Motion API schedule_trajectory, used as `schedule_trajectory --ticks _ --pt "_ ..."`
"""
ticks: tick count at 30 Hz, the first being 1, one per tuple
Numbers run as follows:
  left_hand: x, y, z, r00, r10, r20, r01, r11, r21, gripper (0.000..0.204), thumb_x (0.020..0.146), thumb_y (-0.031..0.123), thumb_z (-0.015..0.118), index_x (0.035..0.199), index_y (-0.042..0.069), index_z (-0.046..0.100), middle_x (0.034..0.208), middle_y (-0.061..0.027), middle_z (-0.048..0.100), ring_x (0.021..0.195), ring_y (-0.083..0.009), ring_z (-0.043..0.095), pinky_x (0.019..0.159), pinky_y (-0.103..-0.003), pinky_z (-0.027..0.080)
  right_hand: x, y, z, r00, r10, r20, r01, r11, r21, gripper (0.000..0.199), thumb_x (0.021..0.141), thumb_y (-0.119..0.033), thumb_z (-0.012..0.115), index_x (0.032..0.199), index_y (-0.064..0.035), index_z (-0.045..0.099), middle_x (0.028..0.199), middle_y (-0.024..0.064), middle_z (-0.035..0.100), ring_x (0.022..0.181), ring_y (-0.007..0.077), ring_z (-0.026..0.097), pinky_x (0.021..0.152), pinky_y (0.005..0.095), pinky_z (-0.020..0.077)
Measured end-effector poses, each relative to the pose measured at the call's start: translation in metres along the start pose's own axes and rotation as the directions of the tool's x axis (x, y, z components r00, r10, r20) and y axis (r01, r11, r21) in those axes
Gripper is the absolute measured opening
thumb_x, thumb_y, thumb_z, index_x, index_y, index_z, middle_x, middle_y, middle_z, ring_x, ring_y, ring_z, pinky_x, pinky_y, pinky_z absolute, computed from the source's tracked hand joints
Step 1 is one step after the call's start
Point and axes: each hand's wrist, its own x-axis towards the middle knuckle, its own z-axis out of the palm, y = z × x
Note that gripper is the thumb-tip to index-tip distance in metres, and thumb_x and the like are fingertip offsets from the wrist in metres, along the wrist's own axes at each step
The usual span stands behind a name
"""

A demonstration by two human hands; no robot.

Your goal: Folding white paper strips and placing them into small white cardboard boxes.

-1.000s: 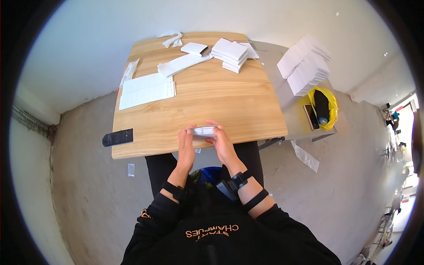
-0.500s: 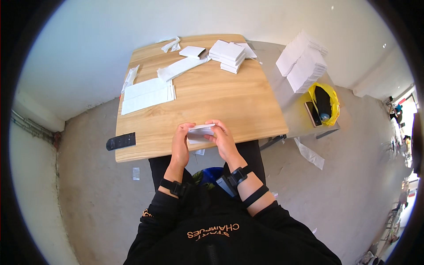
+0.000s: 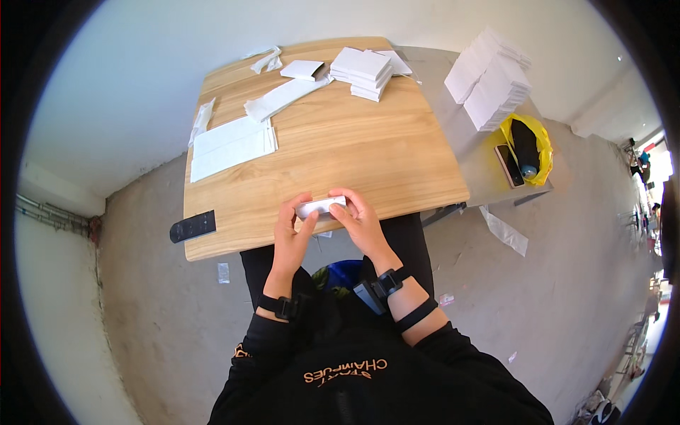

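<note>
A small white paper box (image 3: 321,207) is held between my two hands at the near edge of the wooden table (image 3: 354,156). Around its left end my left hand (image 3: 291,230) is closed, thumb on the near side. The right end is gripped by my right hand (image 3: 360,222), with the thumb pressed on the narrow face turned toward me. The box's far side is hidden. To the left, flat white sheets (image 3: 230,150) lie on the table, and a white strip of paper (image 3: 283,98) reaches from them toward a separate flat white box (image 3: 302,69).
A stack of flat white boxes (image 3: 365,67) stands at the table's far right. On the grey side table are tall white stacks (image 3: 492,81), a phone (image 3: 508,166) and a yellow bag (image 3: 542,152) with a bottle. A black object (image 3: 193,227) overhangs the table's left edge.
The open, bent white piece in my hands now shows a narrow closed face toward me. My thumbs have moved onto that near face. The view has shifted slightly.
</note>
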Motion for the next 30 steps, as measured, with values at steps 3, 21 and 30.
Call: schedule_trajectory --ticks 3,21,30 --pt "-0.002 0.009 -0.001 0.996 0.084 0.02 -0.087 0.972 0.219 0.031 0.085 0.003 0.066 0.115 0.003 0.06 0.108 -0.0115 0.059 0.099 -0.0231 0.056 0.087 -0.03 0.044 0.0 -0.008 0.001 0.995 -0.104 -0.012 0.102 0.99 -0.101 0.029 0.091 -0.016 0.064 0.117 -0.0069 0.058 0.114 0.0055 0.05 0.11 0.0178 0.054 0.084 0.0306 0.0513" --pt "0.011 0.017 -0.009 0.988 0.136 0.077 -0.156 0.896 0.415 0.025 0.084 0.007 0.068 0.108 0.003 0.063 0.099 -0.0139 0.062 0.087 -0.0278 0.061 0.077 -0.034 0.049 0.013 -0.018 -0.002 0.989 -0.146 0.029 0.148 0.946 -0.287 0.017 0.088 -0.011 0.066 0.104 -0.0067 0.064 0.099 0.0066 0.052 0.09 0.016 0.057 0.071 0.0266 0.0544" --pt "0.009 0.007 0.0 1.0 -0.009 -0.008 0.009 0.995 0.099 0.017 0.089 0.004 0.064 0.106 0.002 0.062 0.097 -0.0062 0.061 0.087 -0.0138 0.056 0.078 -0.027 0.045 0.014 -0.023 0.001 0.989 -0.146 0.01 0.142 0.944 -0.297 0.013 0.088 -0.012 0.066 0.1 -0.0068 0.065 0.094 0.0061 0.052 0.087 0.0157 0.056 0.068 0.0267 0.0529"
